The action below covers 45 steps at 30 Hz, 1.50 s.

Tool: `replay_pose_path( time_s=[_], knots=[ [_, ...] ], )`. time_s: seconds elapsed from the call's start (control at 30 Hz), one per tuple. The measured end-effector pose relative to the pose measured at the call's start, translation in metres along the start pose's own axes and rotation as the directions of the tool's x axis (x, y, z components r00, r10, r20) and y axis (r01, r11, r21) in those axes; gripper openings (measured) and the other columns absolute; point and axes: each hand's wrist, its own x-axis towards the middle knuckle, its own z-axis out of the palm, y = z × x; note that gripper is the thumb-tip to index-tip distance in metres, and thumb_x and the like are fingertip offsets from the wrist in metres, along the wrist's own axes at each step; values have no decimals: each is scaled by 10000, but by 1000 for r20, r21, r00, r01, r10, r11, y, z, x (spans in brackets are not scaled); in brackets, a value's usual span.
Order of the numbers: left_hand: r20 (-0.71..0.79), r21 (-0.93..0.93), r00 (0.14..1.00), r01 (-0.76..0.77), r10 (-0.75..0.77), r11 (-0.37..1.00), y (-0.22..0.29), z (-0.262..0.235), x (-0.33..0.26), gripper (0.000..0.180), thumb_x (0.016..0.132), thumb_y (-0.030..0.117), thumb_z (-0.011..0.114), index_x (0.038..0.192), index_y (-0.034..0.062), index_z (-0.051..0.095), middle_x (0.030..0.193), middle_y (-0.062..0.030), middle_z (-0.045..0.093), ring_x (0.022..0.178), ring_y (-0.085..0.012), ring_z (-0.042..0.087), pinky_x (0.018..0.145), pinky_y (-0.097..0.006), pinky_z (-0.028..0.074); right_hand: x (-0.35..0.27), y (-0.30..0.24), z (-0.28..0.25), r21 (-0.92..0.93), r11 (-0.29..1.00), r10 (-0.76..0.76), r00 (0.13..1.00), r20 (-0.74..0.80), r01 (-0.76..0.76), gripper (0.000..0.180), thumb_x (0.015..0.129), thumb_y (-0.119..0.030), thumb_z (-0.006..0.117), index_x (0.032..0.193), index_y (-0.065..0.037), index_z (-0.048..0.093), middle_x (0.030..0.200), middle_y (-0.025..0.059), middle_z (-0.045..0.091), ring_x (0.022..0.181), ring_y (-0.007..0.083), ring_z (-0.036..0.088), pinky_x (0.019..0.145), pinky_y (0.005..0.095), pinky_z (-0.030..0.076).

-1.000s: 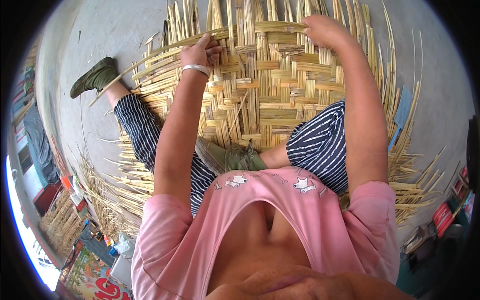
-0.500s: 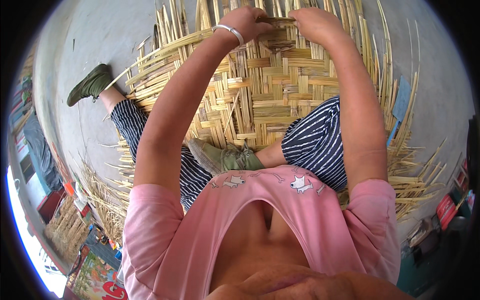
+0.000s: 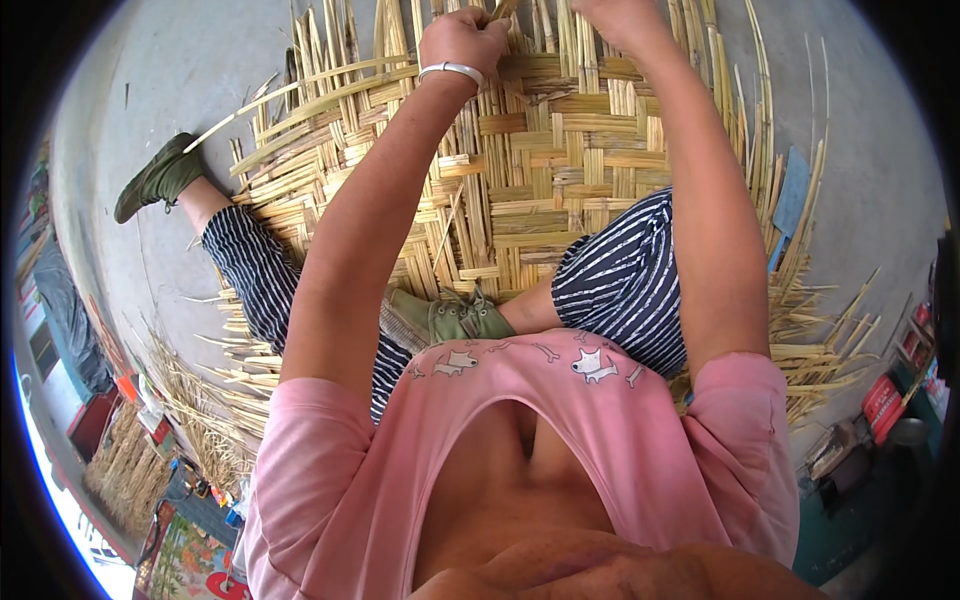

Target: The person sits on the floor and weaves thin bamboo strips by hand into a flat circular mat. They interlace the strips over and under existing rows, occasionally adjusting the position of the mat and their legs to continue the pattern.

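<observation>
A mat of woven flat reed strips (image 3: 545, 190) lies on the floor in front of me and under my legs. Loose reed ends stick out past its far edge. My left hand (image 3: 465, 45), with a silver bangle on the wrist, is closed round a reed strip (image 3: 504, 9) at that edge; the strip's tip points up out of the fist. To the right of it, my right hand (image 3: 622, 22) is curled over the upright reeds. Its fingertips are cut by the upper edge of the picture, and what they pinch is hidden.
My green shoes (image 3: 160, 180) rest at the mat's left side and near its middle. A blue flat-bladed tool (image 3: 790, 200) lies on the right reeds. Loose reeds (image 3: 200, 400) spread at the left; a red object (image 3: 881, 408) is at the far right.
My hands have moved apart: the left slightly left and down, its fist now round a strip, the right up toward the picture's edge. Before, both held one crosswise strip between them.
</observation>
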Motion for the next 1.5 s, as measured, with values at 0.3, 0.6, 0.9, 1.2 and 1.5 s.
replay_pose_path(
  time_s=[0.3, 0.6, 0.9, 1.2, 1.5],
  knots=[
    [-38, -115, 993, 105, -110, 988, 1, 5, -1, 342, 905, 348, 727, 979, 20, 787, 823, -195, 753, 762, -284, 748, 740, -396, 578, 61, 82, 31, -517, 831, -224, 974, 23, 203, 311, 919, -157, 625, 1197, -25, 671, 1043, 278, 708, 958, 407, 695, 836, 462, 556],
    [-123, -87, 989, 68, -78, 994, -17, 18, 8, 354, 882, 364, 706, 994, 35, 771, 922, -225, 750, 904, -357, 738, 827, -444, 566, 45, 44, 28, -111, 993, 66, 984, 164, -48, 429, 933, -146, 715, 1298, 38, 583, 1067, 149, 697, 863, 192, 666, 696, 347, 559],
    [-97, -125, 994, 35, -48, 992, -25, 22, 12, 385, 863, 389, 730, 1001, 32, 772, 908, -221, 750, 867, -345, 735, 809, -435, 562, 59, 70, 40, 117, 988, 81, 980, 183, -103, 243, 938, -71, 704, 1168, -11, 649, 980, 95, 701, 816, 167, 633, 674, 307, 527],
    [200, -163, 971, -102, 134, 981, -25, 9, 11, 322, 941, 323, 708, 1067, 32, 767, 922, -197, 758, 827, -296, 732, 776, -398, 565, 40, 61, 30, 383, 895, 130, 954, 270, -230, 200, 934, -99, 734, 1120, -61, 672, 884, 36, 692, 730, 104, 592, 594, 263, 501],
    [185, -172, 958, -189, 220, 967, -33, 17, 14, 287, 956, 272, 695, 1100, 28, 743, 970, -199, 753, 885, -313, 726, 813, -403, 564, 39, 88, 23, 507, 852, 116, 991, 64, -132, 216, 948, -88, 703, 1164, -104, 704, 875, -12, 683, 666, 90, 565, 591, 235, 487]
  ],
)
